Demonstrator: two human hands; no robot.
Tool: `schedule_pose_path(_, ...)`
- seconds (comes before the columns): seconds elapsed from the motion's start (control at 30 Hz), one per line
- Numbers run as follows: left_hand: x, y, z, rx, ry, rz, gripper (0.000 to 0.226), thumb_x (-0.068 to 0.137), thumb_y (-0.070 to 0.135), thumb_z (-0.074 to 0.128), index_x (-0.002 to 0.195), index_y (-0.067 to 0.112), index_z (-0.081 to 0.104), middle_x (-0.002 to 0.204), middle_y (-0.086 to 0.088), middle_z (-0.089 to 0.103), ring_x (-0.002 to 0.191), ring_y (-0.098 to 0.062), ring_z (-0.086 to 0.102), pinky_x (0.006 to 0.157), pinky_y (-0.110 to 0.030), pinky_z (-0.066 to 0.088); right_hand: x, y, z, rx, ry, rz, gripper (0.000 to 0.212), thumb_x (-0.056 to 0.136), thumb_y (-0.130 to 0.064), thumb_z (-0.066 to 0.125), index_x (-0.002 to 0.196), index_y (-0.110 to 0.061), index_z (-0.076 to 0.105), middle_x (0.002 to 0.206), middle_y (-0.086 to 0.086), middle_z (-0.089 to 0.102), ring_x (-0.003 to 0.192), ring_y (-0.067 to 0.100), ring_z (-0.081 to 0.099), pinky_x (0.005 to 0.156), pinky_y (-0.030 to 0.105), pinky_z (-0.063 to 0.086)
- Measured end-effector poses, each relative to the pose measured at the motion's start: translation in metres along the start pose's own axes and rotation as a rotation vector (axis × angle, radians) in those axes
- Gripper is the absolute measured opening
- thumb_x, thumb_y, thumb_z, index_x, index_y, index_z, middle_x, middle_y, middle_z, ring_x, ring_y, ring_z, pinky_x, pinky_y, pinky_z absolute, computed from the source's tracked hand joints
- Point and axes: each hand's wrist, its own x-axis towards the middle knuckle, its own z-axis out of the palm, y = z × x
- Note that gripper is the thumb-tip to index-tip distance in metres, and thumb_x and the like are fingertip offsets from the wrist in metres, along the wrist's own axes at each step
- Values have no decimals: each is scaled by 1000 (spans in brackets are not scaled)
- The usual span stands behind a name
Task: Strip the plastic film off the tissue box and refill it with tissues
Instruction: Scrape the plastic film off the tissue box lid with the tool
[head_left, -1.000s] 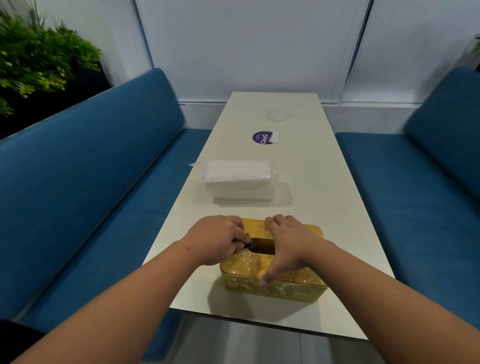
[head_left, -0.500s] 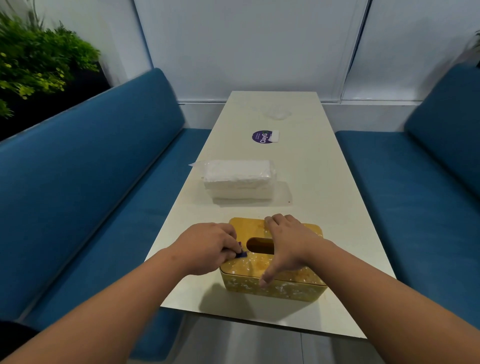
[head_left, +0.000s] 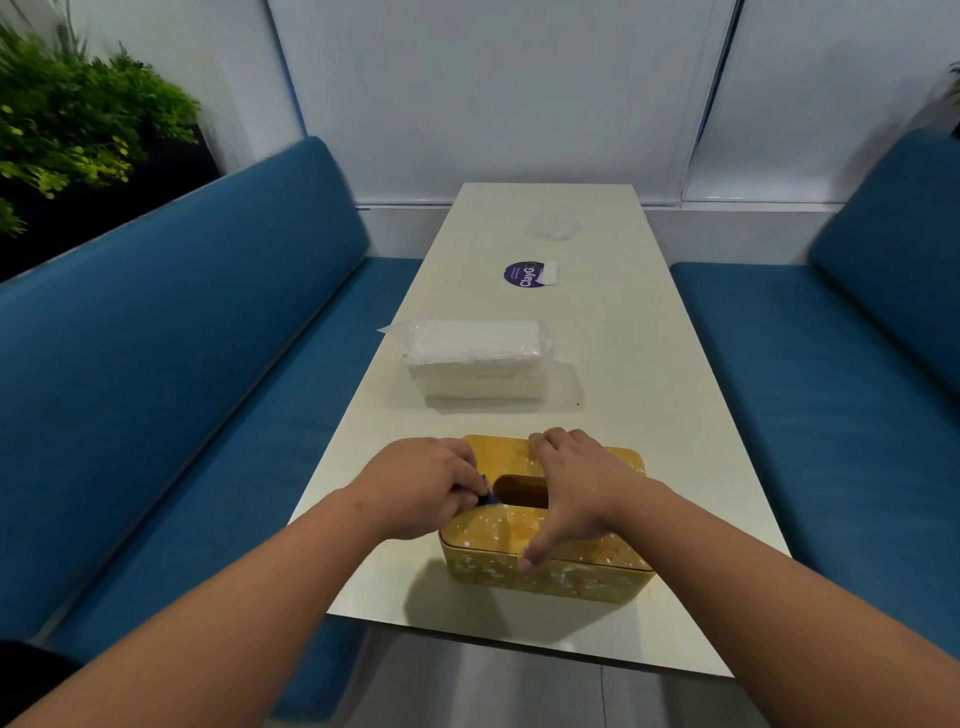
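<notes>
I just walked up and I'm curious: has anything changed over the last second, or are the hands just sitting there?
Very little. The left hand drew back slightly toward the person, pinching a small blue tab beside the slot of the yellow tissue box. The right hand stayed spread over the lid, steadying it. Box, wrapped tissue pack and table kept their places.

Glossy speckled tissue box (head_left: 545, 545), smooth matt table (head_left: 649, 364), cloth benches (head_left: 182, 364).
</notes>
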Motion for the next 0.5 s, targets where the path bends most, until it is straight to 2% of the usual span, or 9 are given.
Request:
schedule_pose_path(0.13, 13, 19, 3, 26, -17, 73, 23, 91, 36, 54, 108, 41, 68, 108, 18, 58, 89, -8, 53, 71, -25, 40, 1, 0, 1, -8, 9, -7, 143, 34, -88, 66, 149, -16, 18, 148, 4, 30, 132, 25, 29, 110, 38, 29)
schedule_pose_path(0.3, 1, -2, -2, 2, -30, 30, 24, 92, 35, 53, 110, 40, 68, 108, 19, 56, 93, -7, 53, 73, -22, 37, 1, 1, 2, -3, -1, -2, 144, 34, -88, 67, 149, -17, 17, 150, 3, 28, 134, 25, 27, 111, 39, 27)
schedule_pose_path(0.5, 3, 15, 2, -33, 11, 50, 23, 90, 35, 57, 109, 37, 69, 108, 19, 61, 93, -4, 54, 77, -24, 43, 1, 2, 3, 6, 14, -5, 142, 35, -87, 67, 149, -18, 17, 150, 3, 28, 134, 25, 27, 111, 39, 28)
